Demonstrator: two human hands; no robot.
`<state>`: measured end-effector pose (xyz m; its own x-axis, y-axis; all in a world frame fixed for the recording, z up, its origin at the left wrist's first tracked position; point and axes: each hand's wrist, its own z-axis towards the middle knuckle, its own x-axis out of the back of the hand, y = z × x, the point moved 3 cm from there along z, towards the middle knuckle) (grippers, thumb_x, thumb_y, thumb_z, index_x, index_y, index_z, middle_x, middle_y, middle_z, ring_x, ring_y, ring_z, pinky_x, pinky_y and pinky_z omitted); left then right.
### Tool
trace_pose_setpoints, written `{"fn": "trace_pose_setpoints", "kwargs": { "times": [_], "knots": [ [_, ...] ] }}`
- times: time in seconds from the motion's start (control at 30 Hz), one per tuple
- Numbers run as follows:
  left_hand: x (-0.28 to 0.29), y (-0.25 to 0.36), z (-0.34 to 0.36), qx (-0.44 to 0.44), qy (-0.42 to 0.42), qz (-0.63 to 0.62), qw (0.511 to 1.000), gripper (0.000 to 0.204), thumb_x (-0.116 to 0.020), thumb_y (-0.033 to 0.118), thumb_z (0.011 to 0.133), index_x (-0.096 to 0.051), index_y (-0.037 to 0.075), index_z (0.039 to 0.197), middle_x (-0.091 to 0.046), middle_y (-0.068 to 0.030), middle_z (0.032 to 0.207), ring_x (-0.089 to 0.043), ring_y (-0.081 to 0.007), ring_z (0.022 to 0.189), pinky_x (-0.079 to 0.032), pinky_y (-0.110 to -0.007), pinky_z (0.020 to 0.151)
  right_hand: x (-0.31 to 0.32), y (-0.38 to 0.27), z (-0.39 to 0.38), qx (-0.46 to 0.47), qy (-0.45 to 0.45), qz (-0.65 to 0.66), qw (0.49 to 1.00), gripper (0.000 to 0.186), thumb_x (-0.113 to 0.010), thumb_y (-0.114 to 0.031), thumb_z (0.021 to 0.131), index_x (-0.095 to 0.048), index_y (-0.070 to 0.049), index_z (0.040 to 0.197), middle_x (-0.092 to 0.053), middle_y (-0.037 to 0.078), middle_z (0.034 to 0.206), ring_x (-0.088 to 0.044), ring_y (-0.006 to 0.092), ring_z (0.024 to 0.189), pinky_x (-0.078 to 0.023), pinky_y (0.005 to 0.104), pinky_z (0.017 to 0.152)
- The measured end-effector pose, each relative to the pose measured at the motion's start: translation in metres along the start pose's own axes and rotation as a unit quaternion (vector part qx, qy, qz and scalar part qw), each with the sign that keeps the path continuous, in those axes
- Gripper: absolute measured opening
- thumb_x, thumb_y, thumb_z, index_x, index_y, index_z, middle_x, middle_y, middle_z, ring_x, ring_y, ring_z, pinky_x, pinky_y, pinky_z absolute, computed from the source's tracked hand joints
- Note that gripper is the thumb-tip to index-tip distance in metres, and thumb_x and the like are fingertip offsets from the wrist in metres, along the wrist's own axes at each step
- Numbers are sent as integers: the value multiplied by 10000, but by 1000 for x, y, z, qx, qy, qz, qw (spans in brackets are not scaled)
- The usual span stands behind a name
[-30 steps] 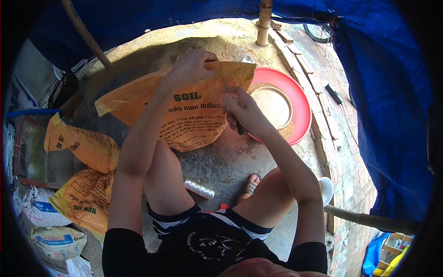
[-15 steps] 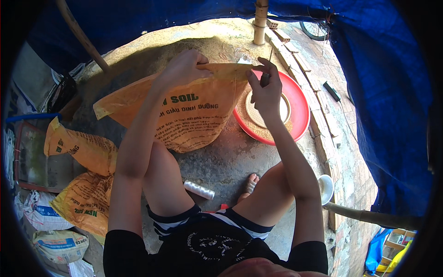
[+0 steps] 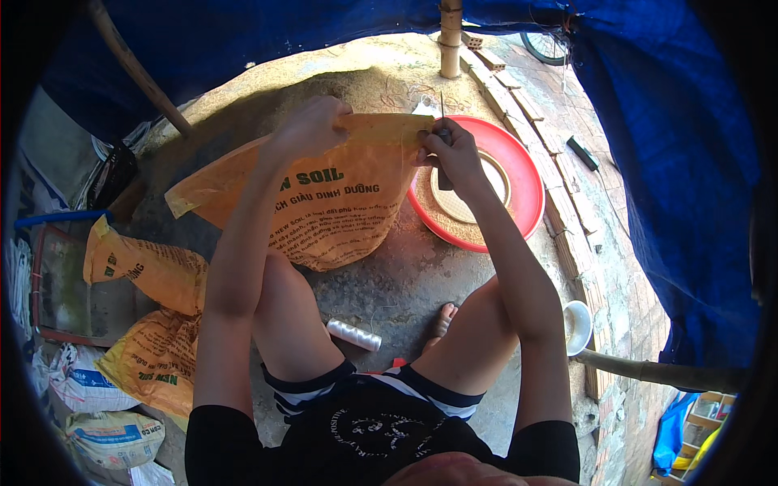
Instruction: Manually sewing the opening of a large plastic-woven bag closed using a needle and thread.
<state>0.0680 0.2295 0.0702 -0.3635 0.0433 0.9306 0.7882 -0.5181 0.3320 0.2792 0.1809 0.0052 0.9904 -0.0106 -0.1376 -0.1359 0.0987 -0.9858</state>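
A full orange soil sack (image 3: 340,206) stands in front of my knees, its top edge folded flat and raised between my hands. My left hand (image 3: 314,125) is closed on that edge near its middle. At the sack's right corner, my right hand (image 3: 454,158) is closed round a dark-handled tool (image 3: 445,178) with a thin spike pointing up, like an awl. Its fingertips also touch the corner. A thread seems to hang down the sack's right side. On the floor between my legs lies a spool of white thread (image 3: 354,334).
Behind my right hand is a red basin (image 3: 527,186) of grain-like husks with a round sieve (image 3: 486,202) in it. More orange sacks (image 3: 154,271) lean at the left. Bricks (image 3: 567,243) line the right side. A bamboo post (image 3: 450,40) and blue tarp (image 3: 656,178) stand beyond.
My right hand has come left and down onto the sack's corner, its fingers closing from a spread pose. The tool's spike has moved left with it. My left hand still holds the edge.
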Motion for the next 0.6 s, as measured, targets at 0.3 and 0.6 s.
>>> {"fn": "trace_pose_setpoints", "kwargs": {
  "times": [0.3, 0.6],
  "knots": [
    [-14, 30, -4, -107, 87, -22, 990, 269, -576, 30, 712, -579, 9, 981, -601, -155, 920, -579, -288, 839, -449, -368, 745, 1, 0, -2, -12, 14, 14, 1000, 161, -509, -47, 845, -483, 51, 971, -582, 114, 820, -626, 175, 731, -551, 284, 716],
    [-22, 18, 6, -121, 106, -60, 985, 175, -594, 161, 790, -612, -4, 842, -592, -141, 759, -555, -273, 683, -418, -366, 626, -1, -2, -2, -14, 23, 26, 999, 150, -503, -40, 845, -487, 63, 953, -585, 126, 824, -630, 197, 739, -551, 289, 720]
  ]
}}
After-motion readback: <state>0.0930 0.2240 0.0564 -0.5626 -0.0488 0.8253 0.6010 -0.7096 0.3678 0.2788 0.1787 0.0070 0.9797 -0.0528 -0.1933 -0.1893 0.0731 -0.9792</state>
